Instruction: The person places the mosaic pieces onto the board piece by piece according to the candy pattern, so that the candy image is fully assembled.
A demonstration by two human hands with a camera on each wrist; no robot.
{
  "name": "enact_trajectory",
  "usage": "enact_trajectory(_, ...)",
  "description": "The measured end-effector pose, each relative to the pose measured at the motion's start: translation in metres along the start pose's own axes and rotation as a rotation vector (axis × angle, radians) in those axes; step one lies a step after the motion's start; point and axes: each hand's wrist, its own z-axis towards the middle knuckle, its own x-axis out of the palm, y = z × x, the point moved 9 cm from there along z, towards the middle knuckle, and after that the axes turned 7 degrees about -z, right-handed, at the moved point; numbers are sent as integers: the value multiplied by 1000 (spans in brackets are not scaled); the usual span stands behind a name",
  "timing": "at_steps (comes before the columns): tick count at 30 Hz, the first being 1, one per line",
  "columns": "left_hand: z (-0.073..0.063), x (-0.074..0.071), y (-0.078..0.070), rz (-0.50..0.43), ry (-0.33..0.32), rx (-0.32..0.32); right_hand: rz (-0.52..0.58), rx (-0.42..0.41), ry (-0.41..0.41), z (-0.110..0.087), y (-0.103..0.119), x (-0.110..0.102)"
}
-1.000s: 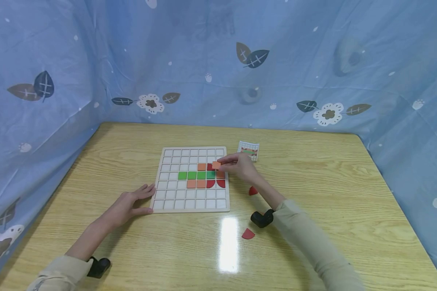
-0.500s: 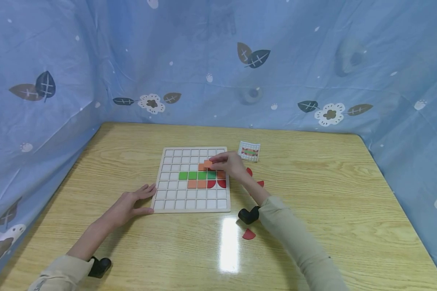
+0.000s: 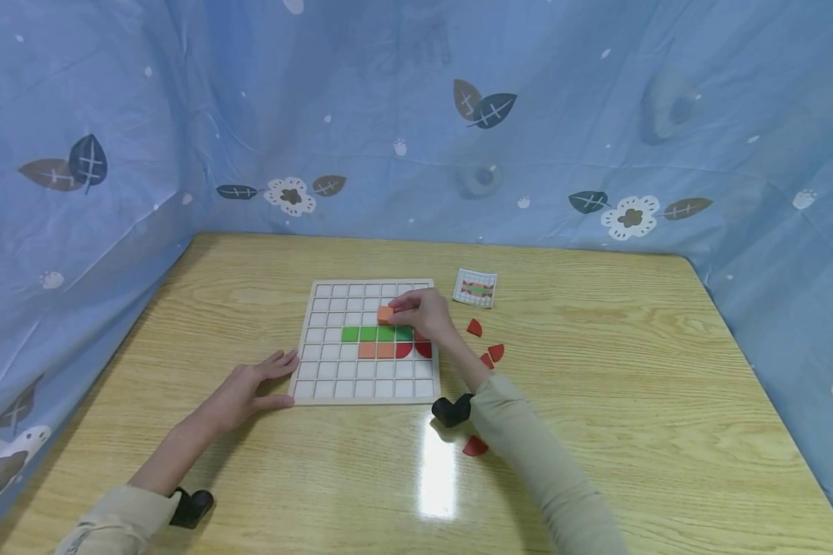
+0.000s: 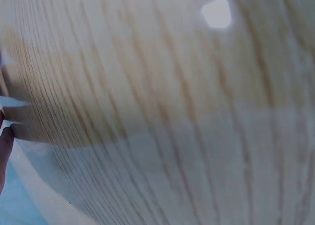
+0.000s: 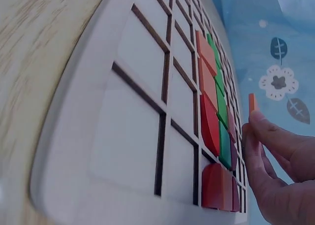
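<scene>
The person's right hand (image 3: 426, 316) pinches an orange tile (image 3: 385, 314) above the grid board (image 3: 354, 371), just beyond the green tiles (image 3: 368, 334). This looks like a placing step; the next move seems to call for squaring the tile to a cell. The left hand (image 3: 239, 393), fingers apart, rests by the board's left edge on a glossy wood-grained worktop (image 3: 611, 347), patterned blue cloth (image 3: 284, 85) hanging behind.
</scene>
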Motion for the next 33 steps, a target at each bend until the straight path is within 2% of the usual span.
enact_trajectory(4, 1, 1, 2, 1, 0, 3, -5, 0, -17, 2, -1, 3)
enact_trajectory(13, 1, 1, 2, -2, 3, -2, -39, -69, -30, 4, 11, 11)
enact_trajectory(22, 1, 1, 1, -8, 8, 1, -56, -68, -65, 5, 16, 16)
enact_trajectory(33, 1, 1, 0, -9, 13, -9, -139, -27, -91, 7, 14, 17)
